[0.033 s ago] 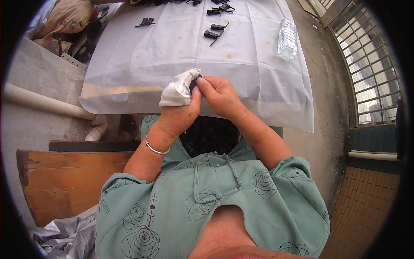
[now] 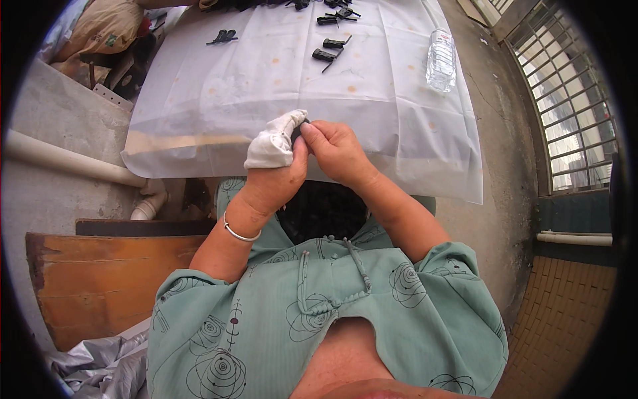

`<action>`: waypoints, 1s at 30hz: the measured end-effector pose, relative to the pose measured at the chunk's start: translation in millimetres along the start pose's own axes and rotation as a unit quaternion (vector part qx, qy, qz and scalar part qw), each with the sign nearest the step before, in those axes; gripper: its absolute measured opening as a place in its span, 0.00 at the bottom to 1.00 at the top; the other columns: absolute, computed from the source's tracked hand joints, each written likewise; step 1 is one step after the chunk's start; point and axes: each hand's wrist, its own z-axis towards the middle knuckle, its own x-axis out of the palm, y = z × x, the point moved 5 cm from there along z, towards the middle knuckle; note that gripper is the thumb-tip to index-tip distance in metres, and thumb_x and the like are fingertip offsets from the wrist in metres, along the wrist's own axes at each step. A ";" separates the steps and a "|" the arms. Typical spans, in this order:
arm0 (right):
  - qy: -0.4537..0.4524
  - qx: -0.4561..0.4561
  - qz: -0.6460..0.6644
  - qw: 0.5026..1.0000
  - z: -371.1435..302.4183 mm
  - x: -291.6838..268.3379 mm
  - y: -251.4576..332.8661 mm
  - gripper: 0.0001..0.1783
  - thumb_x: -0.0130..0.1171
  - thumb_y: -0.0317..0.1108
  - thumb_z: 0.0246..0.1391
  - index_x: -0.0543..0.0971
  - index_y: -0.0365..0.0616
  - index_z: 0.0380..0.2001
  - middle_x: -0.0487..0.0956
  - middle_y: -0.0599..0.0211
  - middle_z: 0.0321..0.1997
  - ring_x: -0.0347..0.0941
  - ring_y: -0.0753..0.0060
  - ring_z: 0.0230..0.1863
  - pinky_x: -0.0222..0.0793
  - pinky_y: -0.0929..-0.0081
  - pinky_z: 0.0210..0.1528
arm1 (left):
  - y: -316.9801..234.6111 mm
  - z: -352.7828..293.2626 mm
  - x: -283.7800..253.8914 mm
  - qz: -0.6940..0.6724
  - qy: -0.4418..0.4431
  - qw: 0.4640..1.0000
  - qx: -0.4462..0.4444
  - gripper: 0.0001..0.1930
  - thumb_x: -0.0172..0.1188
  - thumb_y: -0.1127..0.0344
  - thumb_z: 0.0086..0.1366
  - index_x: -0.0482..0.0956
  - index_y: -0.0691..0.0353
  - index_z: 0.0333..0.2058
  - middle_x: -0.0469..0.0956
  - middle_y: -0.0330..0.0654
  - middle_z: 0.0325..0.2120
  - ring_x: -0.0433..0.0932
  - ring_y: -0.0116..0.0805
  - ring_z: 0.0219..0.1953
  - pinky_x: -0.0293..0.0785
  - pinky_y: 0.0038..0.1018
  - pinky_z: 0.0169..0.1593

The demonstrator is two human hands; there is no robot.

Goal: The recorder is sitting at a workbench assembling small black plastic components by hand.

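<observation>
My left hand (image 2: 278,174) has a white cloth (image 2: 271,147) wrapped over its fingers, with the thumb bare. Between the two hands is a small black piece (image 2: 297,133), mostly covered by fingers and cloth, so its exact kind does not show. The left thumb presses on it from the near side. My right hand (image 2: 337,147) pinches the same piece between thumb and bent forefinger. Both hands meet just above the table's near edge. Beneath them, in my lap, a dark container (image 2: 322,209) holds a mass of black things I cannot make out.
A table under a whitish plastic cover (image 2: 266,80) lies ahead. On it are black clip-like parts (image 2: 323,54), a black pair (image 2: 223,36) and a clear water bottle (image 2: 441,61). A pipe (image 2: 73,158) and wooden board (image 2: 113,286) stand left; a barred window (image 2: 565,100) is right.
Almost nothing differs. The hands keep the same grip on the black piece, and the view has shifted very slightly.
</observation>
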 end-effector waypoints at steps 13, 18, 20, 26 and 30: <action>0.029 -0.239 -0.269 0.932 -21.5 -14.4 35.5 0.08 0.57 0.32 0.49 0.76 0.39 0.30 0.76 0.57 0.26 0.71 0.59 0.24 0.67 0.72 0.28 | -0.6 -0.1 -9.9 -0.429 0.054 0.879 -0.204 0.13 0.45 0.73 0.64 0.61 0.62 0.48 0.69 0.36 0.31 0.63 0.18 0.23 0.62 0.15 0.25; 0.051 -0.250 -0.214 0.943 -32.4 -22.3 64.8 0.05 0.59 0.27 0.47 0.77 0.39 0.30 0.76 0.61 0.25 0.71 0.66 0.25 0.66 0.75 0.29 | -13.5 0.5 -12.5 -0.319 0.087 0.930 -0.160 0.17 0.40 0.74 0.64 0.60 0.62 0.52 0.69 0.36 0.29 0.63 0.17 0.21 0.62 0.14 0.24; 0.048 -0.258 -0.189 0.946 -34.4 -22.0 77.0 0.04 0.59 0.26 0.47 0.77 0.38 0.29 0.76 0.61 0.24 0.71 0.69 0.25 0.66 0.77 0.28 | -25.9 2.4 -14.6 -0.313 0.107 0.933 -0.142 0.17 0.39 0.74 0.63 0.60 0.62 0.52 0.68 0.35 0.28 0.63 0.17 0.21 0.62 0.14 0.25; 0.007 -0.135 -0.058 0.989 -31.1 -11.4 77.7 0.08 0.60 0.29 0.50 0.75 0.38 0.22 0.72 0.77 0.20 0.61 0.89 0.25 0.59 0.85 0.25 | -63.4 -0.7 -26.1 -0.273 0.159 0.947 -0.063 0.15 0.43 0.72 0.62 0.63 0.63 0.48 0.67 0.33 0.30 0.62 0.16 0.28 0.62 0.14 0.31; 0.033 -0.143 -0.034 0.989 -36.5 -8.7 82.8 0.10 0.57 0.31 0.53 0.74 0.38 0.22 0.71 0.78 0.20 0.61 0.88 0.25 0.59 0.84 0.26 | -53.5 -9.5 -22.3 -0.322 0.147 0.928 -0.118 0.14 0.44 0.72 0.61 0.65 0.64 0.47 0.67 0.32 0.26 0.61 0.15 0.21 0.57 0.13 0.22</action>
